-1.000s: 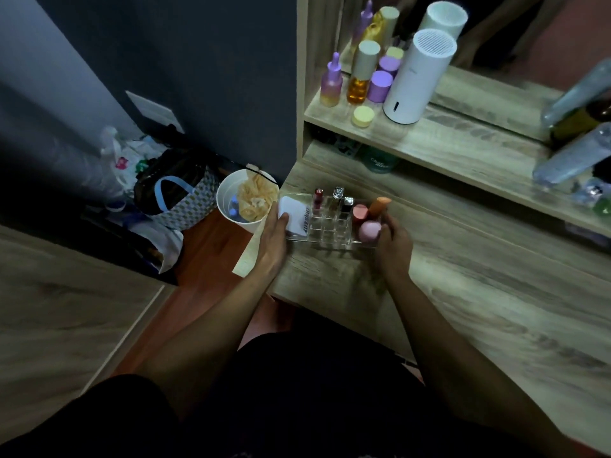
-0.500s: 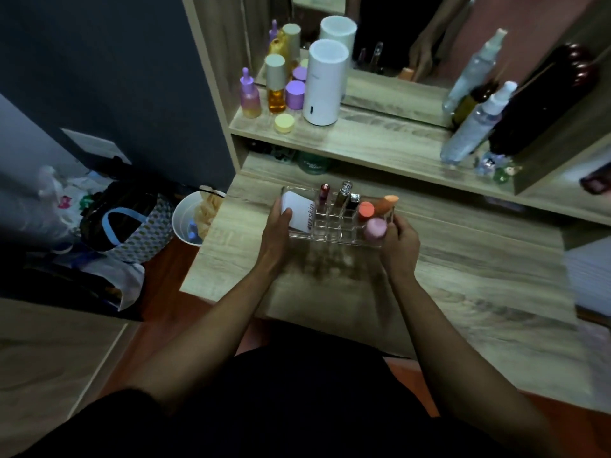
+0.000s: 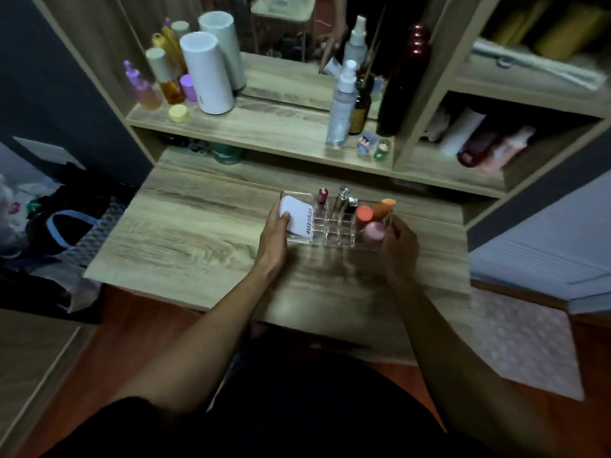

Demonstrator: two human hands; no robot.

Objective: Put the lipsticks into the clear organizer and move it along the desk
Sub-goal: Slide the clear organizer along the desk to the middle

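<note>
The clear organizer [image 3: 337, 234] rests on the wooden desk [image 3: 185, 236], held from both ends. My left hand [image 3: 274, 239] grips its left end, thumb on a white packet [image 3: 297, 216] lying in the left compartment. My right hand [image 3: 398, 247] grips its right end. Upright in the back row are a dark red lipstick [image 3: 321, 199], a silver lipstick [image 3: 340, 200] and a black and silver lipstick [image 3: 351, 206]. On the right side sit an orange sponge [image 3: 363, 214], a second orange sponge [image 3: 384, 206] and a pink sponge [image 3: 373, 233].
A shelf [image 3: 281, 130] runs above the desk's back with a white cylinder [image 3: 206, 74], small bottles [image 3: 145, 87] and spray bottles [image 3: 342, 107]. A dark bag [image 3: 69, 223] lies left of the desk on the floor. A mirror stands behind the shelf.
The organizer, held in both hands, has travelled from the desk's left edge to the right, toward its middle. The camera view swung right with it.
</note>
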